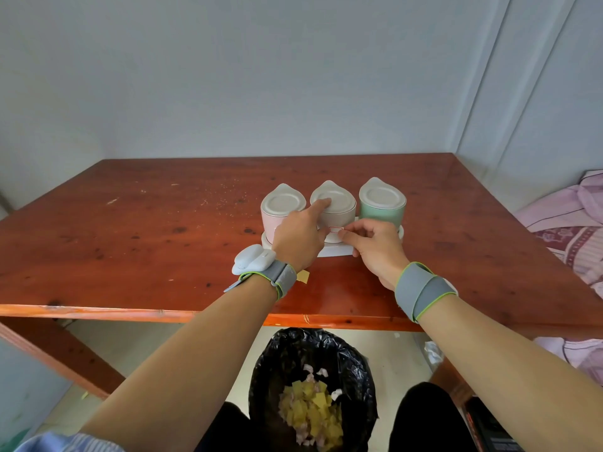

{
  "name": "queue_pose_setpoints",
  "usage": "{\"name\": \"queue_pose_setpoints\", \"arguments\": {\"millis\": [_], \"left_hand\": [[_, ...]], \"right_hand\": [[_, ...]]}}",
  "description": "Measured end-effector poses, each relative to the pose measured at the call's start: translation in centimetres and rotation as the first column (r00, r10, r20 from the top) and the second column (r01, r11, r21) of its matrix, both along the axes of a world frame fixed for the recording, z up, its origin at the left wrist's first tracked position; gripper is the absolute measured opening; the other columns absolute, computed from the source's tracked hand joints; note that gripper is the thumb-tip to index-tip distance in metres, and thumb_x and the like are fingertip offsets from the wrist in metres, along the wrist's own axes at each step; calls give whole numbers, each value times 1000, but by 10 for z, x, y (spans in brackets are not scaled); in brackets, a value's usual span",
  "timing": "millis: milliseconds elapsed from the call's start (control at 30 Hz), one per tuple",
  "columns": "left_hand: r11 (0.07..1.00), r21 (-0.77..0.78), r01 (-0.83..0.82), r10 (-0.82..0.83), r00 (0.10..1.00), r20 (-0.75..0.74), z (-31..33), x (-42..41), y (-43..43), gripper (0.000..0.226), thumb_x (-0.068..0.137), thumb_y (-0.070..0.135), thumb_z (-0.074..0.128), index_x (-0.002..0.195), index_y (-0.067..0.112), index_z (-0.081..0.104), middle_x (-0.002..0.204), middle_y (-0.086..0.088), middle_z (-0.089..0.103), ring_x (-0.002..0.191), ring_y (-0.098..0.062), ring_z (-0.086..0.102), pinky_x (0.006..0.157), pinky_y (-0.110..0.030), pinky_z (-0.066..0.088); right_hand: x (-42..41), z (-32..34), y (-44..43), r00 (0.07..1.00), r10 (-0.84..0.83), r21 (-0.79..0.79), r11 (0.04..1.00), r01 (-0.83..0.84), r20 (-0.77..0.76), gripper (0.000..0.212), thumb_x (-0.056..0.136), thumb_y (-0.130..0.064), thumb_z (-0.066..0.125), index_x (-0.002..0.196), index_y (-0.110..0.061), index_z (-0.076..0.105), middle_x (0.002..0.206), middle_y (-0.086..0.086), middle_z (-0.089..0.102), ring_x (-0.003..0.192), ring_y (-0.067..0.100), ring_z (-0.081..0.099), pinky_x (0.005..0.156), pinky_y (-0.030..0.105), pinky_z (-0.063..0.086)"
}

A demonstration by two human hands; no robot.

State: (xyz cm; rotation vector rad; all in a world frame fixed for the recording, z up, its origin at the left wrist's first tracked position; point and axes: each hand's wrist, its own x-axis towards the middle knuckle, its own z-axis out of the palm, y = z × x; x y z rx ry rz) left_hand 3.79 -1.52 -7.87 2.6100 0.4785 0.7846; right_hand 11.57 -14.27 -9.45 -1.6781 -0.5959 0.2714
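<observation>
Three lidded jars stand in a row on a white tray [400, 232] on the red-brown wooden table [130, 230]: a pink jar [270, 220], a white jar [339, 212] and a green jar [383, 210]. My left hand [298, 238] reaches over the white jar, its index finger pressing on the lid while the other fingers curl loosely. My right hand [375, 246] pinches a small red-framed label [335, 230] against the front of the white jar. Both wrists wear grey straps.
A white sheet [336, 251] lies under my hands before the tray, and a yellow scrap [303, 276] lies by my left wrist. Below the table's front edge stands a bin [313, 386] lined in black, with yellow and pink scraps inside. Pink bedding [567, 223] lies at right.
</observation>
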Motion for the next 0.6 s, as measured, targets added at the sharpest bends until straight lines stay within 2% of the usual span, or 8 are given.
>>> {"name": "queue_pose_setpoints", "arguments": {"millis": [133, 233, 300, 333, 367, 467, 533, 600], "left_hand": [[1000, 20, 2, -2, 1000, 9, -2, 0, 1, 50, 85, 19, 59, 134, 25, 47, 89, -14, 69, 85, -36, 62, 73, -47, 53], [1000, 19, 7, -7, 1000, 5, -1, 0, 2, 50, 85, 19, 58, 133, 25, 47, 86, -14, 69, 84, -36, 62, 72, -47, 54], [1000, 24, 12, -12, 1000, 7, -2, 0, 1, 50, 84, 19, 56, 133, 24, 47, 84, -14, 67, 81, -36, 61, 69, -47, 54], [1000, 27, 14, -14, 1000, 7, -2, 1, 1, 50, 84, 18, 55, 133, 24, 47, 83, -14, 67, 80, -36, 61, 68, -47, 54], [999, 29, 14, -14, 1000, 6, -2, 1, 1, 50, 83, 18, 55, 133, 24, 46, 82, -14, 66, 79, -36, 60, 67, -47, 54], [999, 36, 9, -9, 1000, 1, -2, 1, 1, 50, 83, 17, 54, 132, 23, 47, 82, -13, 65, 78, -35, 60, 67, -45, 54], [999, 35, 1, -1, 1000, -3, -2, 1, 1, 49, 83, 18, 55, 131, 23, 46, 81, -13, 65, 77, -34, 60, 67, -45, 55], [999, 34, -6, 6, 1000, -11, -2, 1, 1, 49, 82, 21, 57, 130, 24, 45, 81, -12, 66, 77, -34, 61, 67, -45, 55]], "right_hand": [[0, 1, -3, 999, 2, -15, 1000, -1, 36, 9, 83, -12, 73, 77, -18, 70, 63, 5, 51, 45, 11, 45, 50, 18, 42], [2, -2, -7, 992, -10, -69, 997, 19, 124, 14, 83, -21, 72, 77, -33, 69, 64, 2, 53, 54, 17, 50, 62, 38, 49], [4, -7, -10, 983, -33, -130, 990, 57, 178, 7, 79, -36, 70, 75, -42, 68, 58, -10, 54, 60, 20, 57, 70, 45, 53], [5, -8, -12, 978, -46, -162, 983, 80, 204, 1, 77, -43, 67, 77, -44, 68, 57, -13, 55, 66, 22, 61, 72, 46, 54], [7, -10, -14, 970, -63, -206, 972, 114, 236, 8, 76, -46, 65, 82, -44, 69, 59, -14, 58, 75, 24, 64, 74, 44, 55], [8, -7, -22, 933, -45, -420, 884, 203, 356, 30, 83, -42, 62, 111, -34, 69, 85, -12, 66, 98, 26, 60, 83, 36, 48], [9, -7, -27, 914, -8, -506, 831, 232, 406, 35, 84, -41, 61, 119, -34, 65, 101, -5, 69, 105, 29, 60, 86, 37, 46], [8, -8, -30, 906, 13, -522, 821, 232, 423, 36, 85, -40, 59, 120, -35, 65, 107, -3, 70, 106, 31, 60, 86, 38, 46]]}}
